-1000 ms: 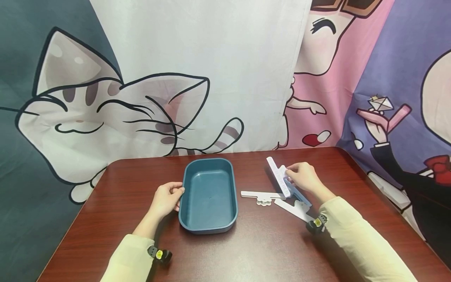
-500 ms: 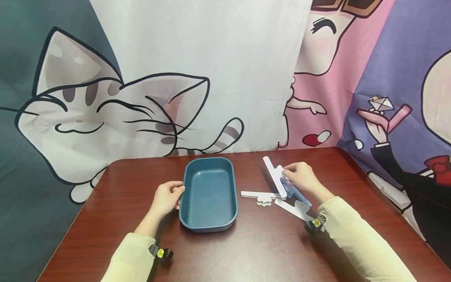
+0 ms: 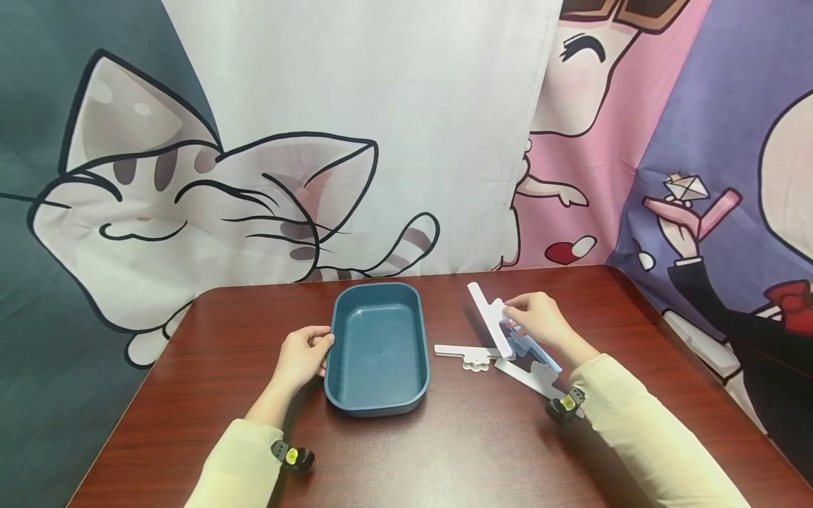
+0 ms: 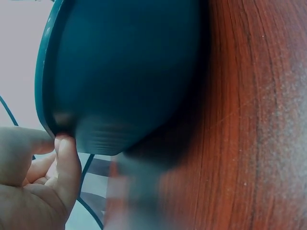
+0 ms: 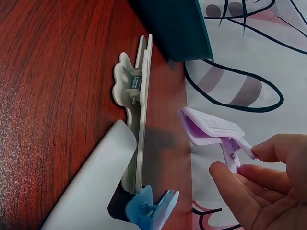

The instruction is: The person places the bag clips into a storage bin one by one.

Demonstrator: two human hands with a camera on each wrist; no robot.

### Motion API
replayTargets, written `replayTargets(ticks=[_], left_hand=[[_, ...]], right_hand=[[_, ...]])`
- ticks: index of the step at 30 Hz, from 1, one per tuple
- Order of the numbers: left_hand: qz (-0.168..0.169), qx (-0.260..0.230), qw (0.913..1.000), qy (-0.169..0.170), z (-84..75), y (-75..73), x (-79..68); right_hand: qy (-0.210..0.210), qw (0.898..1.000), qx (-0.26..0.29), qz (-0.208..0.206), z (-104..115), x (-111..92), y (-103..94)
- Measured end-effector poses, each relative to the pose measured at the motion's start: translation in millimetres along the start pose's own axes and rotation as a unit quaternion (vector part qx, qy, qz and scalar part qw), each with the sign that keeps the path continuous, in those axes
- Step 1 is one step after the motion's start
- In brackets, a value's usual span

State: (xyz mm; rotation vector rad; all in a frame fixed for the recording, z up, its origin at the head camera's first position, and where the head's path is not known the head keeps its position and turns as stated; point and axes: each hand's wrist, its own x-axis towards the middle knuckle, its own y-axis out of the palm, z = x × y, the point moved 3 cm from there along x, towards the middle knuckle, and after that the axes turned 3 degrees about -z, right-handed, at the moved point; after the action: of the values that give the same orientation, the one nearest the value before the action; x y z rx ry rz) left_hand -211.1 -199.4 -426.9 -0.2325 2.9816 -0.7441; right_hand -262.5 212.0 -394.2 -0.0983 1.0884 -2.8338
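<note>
My left hand (image 3: 307,355) pinches the left rim of a teal plastic bin (image 3: 380,367); in the left wrist view, thumb and fingers meet at the edge of the bin (image 4: 120,67). My right hand (image 3: 541,317) holds a long pale lilac bag clip (image 3: 488,321) by its handle tabs, thumb on one side and fingers on the other. The right wrist view has this lilac clip (image 5: 213,127) raised off the table. Beneath and beside it lie a cream clip (image 3: 473,356), a blue clip (image 3: 533,349) and a whitish-grey clip (image 3: 533,379), partly overlapping.
The reddish-brown wooden table (image 3: 432,451) carries everything. Behind it hangs a cloth (image 3: 444,141) printed with cartoon figures. In the right wrist view, the far end of the cream clip (image 5: 143,115) lies near the bin (image 5: 177,28).
My right hand has moved left, carrying the lilac clip toward the bin and uncovering more of the blue clip. The bin has shifted very slightly away while my left hand keeps hold.
</note>
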Motion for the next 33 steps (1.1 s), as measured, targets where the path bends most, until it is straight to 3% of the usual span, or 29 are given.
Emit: replayTargets(ticks=[14, 22, 33], left_hand=[[0.012, -0.016, 0.9998, -0.006, 2.9, 1.5, -1.7], [0.019, -0.038, 0.9989, -0.021, 3.4, 2.4, -3.4], [0.034, -0.078, 0.9958, -0.033, 2.9, 2.2, -5.8]], right_hand=[[-0.012, 1.000, 0.016, 0.003, 9.2, 0.1, 7.8], [0.006, 1.000, 0.024, 0.013, 11.4, 0.5, 11.2], [-0.017, 0.999, 0.032, 0.025, 19.0, -0.6, 16.3]])
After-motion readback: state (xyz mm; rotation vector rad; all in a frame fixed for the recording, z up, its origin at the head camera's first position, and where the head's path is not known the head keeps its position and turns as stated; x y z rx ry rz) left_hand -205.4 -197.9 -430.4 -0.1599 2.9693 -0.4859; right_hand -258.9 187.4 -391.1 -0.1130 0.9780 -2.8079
